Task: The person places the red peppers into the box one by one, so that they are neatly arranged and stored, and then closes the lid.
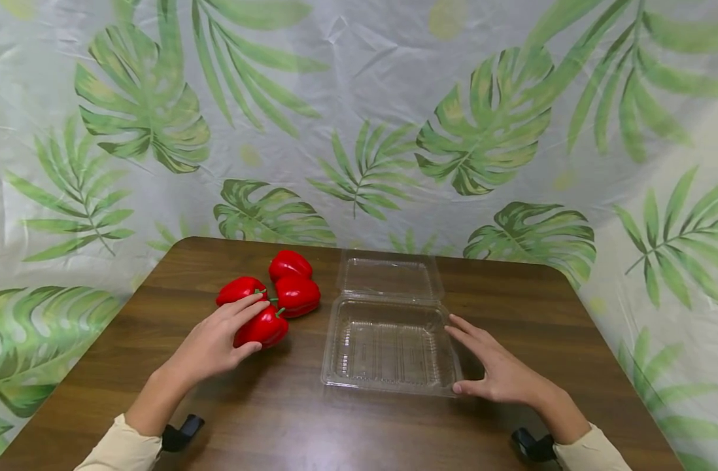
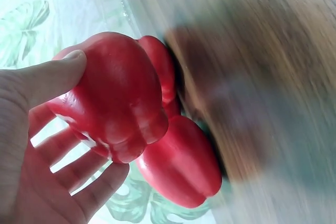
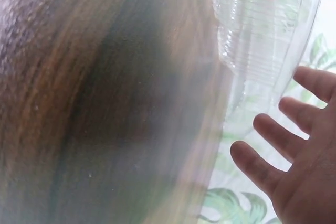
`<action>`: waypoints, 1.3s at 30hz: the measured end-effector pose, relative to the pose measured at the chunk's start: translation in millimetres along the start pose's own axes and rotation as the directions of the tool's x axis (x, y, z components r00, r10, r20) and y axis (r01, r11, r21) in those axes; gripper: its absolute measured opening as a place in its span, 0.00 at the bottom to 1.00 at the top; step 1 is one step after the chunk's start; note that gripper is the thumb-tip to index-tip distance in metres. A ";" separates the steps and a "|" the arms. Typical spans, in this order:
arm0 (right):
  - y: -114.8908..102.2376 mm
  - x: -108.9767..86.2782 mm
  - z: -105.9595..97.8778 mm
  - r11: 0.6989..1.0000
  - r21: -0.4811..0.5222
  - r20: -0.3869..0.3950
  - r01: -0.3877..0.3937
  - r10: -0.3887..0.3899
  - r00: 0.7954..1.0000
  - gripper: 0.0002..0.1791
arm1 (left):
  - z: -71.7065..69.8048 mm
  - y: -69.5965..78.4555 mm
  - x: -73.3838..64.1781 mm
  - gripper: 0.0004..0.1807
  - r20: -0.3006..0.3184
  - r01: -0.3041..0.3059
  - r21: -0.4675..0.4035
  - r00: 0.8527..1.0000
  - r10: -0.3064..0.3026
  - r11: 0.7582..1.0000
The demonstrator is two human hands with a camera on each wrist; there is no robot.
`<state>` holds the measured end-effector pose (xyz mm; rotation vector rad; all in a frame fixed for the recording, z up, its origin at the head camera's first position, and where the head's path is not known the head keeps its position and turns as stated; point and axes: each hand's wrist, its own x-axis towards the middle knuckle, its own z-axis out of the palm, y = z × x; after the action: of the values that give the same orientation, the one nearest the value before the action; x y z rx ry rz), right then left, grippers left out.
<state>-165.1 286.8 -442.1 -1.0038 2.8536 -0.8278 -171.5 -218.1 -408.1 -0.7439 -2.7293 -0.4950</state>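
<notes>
Thumb and fingers of the left hand [image 1: 218, 340] curve round the nearest pepper [image 1: 267, 329], stem toward two o'clock; firmness is hard to judge. The clear box [image 1: 388, 356] lies at three o'clock, nearer the right hand [image 1: 500, 371], its fingers spread, gripping nothing.

Leaf-print curtain [image 1: 371, 91] — creased, brown table [image 1: 288, 418] — shiny

1. Left hand [image 1: 226, 333] is curved in a grip, thumb [image 2: 55, 78] opposed to spread fingers [image 2: 102, 188].
2. Right hand [image 1: 503, 367] is held with fingers [image 3: 257, 165] extended and fanned, thumb [image 1: 473, 388] set apart.
3. Both forearms [image 1: 152, 402] [image 1: 562, 411] are angled inward and forward.
</notes>
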 end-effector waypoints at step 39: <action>1.8 3.0 1.5 0.999 0.033 0.013 -0.022 0.022 1.000 0.49 | -9.2 37.6 64.9 0.39 0.059 -0.211 0.048 0.976 0.208 0.976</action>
<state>-168.3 285.6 -443.7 -0.9689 2.8247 -0.8609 -204.1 -162.9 -368.1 -1.0310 -2.6592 -0.3579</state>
